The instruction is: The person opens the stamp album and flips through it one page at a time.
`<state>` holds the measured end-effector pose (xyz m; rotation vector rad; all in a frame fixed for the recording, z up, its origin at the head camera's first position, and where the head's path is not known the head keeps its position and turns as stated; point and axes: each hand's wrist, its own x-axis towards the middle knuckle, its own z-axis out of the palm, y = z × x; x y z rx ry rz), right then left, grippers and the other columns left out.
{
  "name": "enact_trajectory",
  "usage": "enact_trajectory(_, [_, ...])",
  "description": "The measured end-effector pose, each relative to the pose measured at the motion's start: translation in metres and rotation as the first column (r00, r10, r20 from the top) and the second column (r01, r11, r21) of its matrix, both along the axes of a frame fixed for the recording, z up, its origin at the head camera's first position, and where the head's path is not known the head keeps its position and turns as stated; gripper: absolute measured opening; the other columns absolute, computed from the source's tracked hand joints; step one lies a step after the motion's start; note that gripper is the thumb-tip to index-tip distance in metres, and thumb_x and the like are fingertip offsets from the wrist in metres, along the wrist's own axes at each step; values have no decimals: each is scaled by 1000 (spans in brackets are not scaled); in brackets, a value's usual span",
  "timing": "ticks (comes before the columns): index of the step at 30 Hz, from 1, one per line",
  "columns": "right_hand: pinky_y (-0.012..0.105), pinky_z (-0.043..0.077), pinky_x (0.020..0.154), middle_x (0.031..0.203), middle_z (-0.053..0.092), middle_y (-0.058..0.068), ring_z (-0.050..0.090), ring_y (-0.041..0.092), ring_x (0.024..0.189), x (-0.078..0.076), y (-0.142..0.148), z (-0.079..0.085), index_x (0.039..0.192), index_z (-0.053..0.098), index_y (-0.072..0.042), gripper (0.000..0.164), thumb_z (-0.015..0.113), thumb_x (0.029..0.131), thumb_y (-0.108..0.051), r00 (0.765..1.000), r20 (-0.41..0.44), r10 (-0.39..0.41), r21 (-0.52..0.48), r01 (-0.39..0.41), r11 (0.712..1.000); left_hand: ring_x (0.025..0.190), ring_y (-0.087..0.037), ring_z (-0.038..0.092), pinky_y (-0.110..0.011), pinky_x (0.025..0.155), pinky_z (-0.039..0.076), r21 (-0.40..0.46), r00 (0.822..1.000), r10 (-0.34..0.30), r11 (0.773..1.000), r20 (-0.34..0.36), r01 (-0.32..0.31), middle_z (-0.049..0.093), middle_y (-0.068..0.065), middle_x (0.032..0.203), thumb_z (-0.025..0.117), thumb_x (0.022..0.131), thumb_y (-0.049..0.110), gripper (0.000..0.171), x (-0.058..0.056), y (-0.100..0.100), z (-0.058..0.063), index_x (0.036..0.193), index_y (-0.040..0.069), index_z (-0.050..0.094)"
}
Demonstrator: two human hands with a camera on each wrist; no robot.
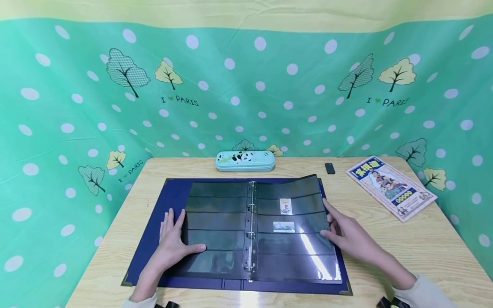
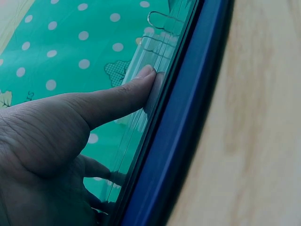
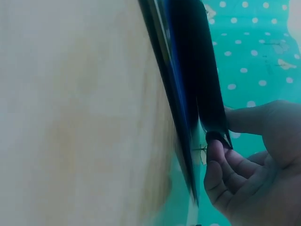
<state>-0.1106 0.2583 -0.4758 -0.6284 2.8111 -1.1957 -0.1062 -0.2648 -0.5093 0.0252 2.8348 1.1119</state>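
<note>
A dark blue ring-binder stamp album [image 1: 175, 192] lies spread on the table, its metal rings [image 1: 251, 235] down the middle. My left hand [image 1: 171, 244] rests on the left black pocket page [image 1: 219, 218], fingers spread and thumb on the glossy surface. At the other side my right hand [image 1: 348, 233] pinches the outer edge of the right pocket page [image 1: 292, 246] between thumb and fingers. That page's edge is lifted and bowed off the cover in the right wrist view. Two small stamps show in its pockets, an upright one [image 1: 286, 206] above a wider one [image 1: 283, 227].
Behind the album stands a light blue panda pencil case [image 1: 245, 161]. A small black object [image 1: 330, 168] lies to its right. Farther right is a colourful printed booklet [image 1: 390, 188]. A green dotted curtain [image 1: 262, 107] hangs along the table's back and sides.
</note>
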Motion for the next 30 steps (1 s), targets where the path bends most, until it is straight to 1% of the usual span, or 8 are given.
enact_trajectory(6, [22, 51, 63, 98, 58, -4, 54, 1, 78, 20, 1, 0, 166, 36, 12, 85, 82, 96, 4, 1000, 1, -23, -61, 23, 998, 164, -59, -18, -77, 128, -10, 1, 1000, -1, 1000, 0, 1, -13, -41, 177, 102, 68, 61, 151, 0, -2, -1, 173, -8, 18])
enact_trajectory(10, [22, 54, 64, 100, 64, -7, 58, 0, 80, 30, 3, -1, 163, 41, 14, 82, 84, 94, 4, 999, 7, -31, -76, 31, 997, 164, -59, -18, -77, 129, -9, -4, 1000, -1, 1000, 11, 2, -13, -41, 177, 102, 71, 57, 149, 0, 1, 3, 174, -8, 17])
enact_trajectory(13, [23, 55, 63, 101, 69, -9, 60, -1, 80, 36, 4, -1, 161, 46, 13, 79, 85, 93, 4, 999, -5, -48, -73, 47, 996, 164, -59, -19, -76, 129, -9, 7, 1000, -8, 1000, 11, 8, -14, -41, 177, 101, 71, 60, 149, 0, 1, 3, 174, -7, 16])
enact_trajectory(17, [23, 55, 61, 100, 75, -10, 60, -1, 78, 41, 3, -1, 157, 55, 10, 74, 87, 91, 4, 995, -50, -81, -76, 77, 994, 164, -58, -19, -76, 128, -10, 9, 1000, -8, 1000, 4, 8, -14, -40, 177, 101, 69, 64, 152, -1, 0, 0, 174, -7, 17])
enact_trajectory(19, [23, 54, 60, 100, 78, -8, 59, -1, 76, 43, 2, 0, 154, 60, 8, 71, 89, 90, 3, 992, -70, -102, -80, 96, 992, 164, -59, -19, -77, 128, -10, 4, 1000, -2, 1000, 5, 2, -13, -40, 177, 102, 68, 62, 152, -1, -1, 0, 173, -8, 18])
enact_trajectory(24, [21, 53, 59, 99, 84, -4, 62, 0, 72, 46, -1, 2, 144, 71, 2, 62, 93, 86, 1, 983, -104, -149, -105, 138, 985, 163, -61, -16, -79, 127, -7, 5, 1000, 2, 1000, -3, -2, -9, -42, 177, 102, 68, 60, 150, -1, 1, 4, 172, -10, 20])
enact_trajectory(28, [20, 55, 61, 98, 85, -1, 66, 1, 72, 49, -3, 4, 141, 75, -1, 59, 93, 86, 1, 980, -117, -163, -145, 146, 979, 163, -62, -15, -82, 126, -5, -3, 1000, 4, 1000, 16, -3, -5, -43, 177, 103, 69, 58, 147, 2, 4, 11, 171, -11, 23])
enact_trajectory(30, [19, 57, 64, 100, 85, 2, 69, 2, 74, 50, -6, 5, 142, 74, -2, 57, 92, 87, 2, 978, -127, -164, -161, 143, 977, 163, -63, -12, -84, 124, -2, -13, 1000, 10, 1000, 19, -9, -1, -43, 177, 103, 71, 55, 142, 4, 7, 15, 170, -11, 27])
